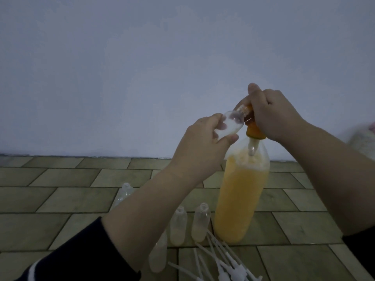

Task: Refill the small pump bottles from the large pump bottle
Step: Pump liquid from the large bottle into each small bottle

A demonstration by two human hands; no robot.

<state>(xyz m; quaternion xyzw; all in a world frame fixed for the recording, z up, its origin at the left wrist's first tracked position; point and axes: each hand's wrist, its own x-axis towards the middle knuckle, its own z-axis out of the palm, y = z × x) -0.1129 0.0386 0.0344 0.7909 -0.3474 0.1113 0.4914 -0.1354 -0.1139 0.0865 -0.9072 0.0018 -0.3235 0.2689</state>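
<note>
A large clear bottle (241,195) full of orange liquid stands on the tiled floor, topped by an orange pump (254,131). My right hand (272,112) grips the pump head from above. My left hand (205,136) holds a small clear bottle (294,122) tilted on its side, its open mouth against the pump nozzle. Several open small bottles stand on the floor in front: two (178,226) (200,223) beside the large bottle, one (124,194) behind my left forearm, one (158,255) nearer me.
A heap of white pump tops with long tubes (221,262) lies on the floor at the lower middle. A pale wall rises close behind the bottles. A blurred pale object (363,142) shows at the right edge.
</note>
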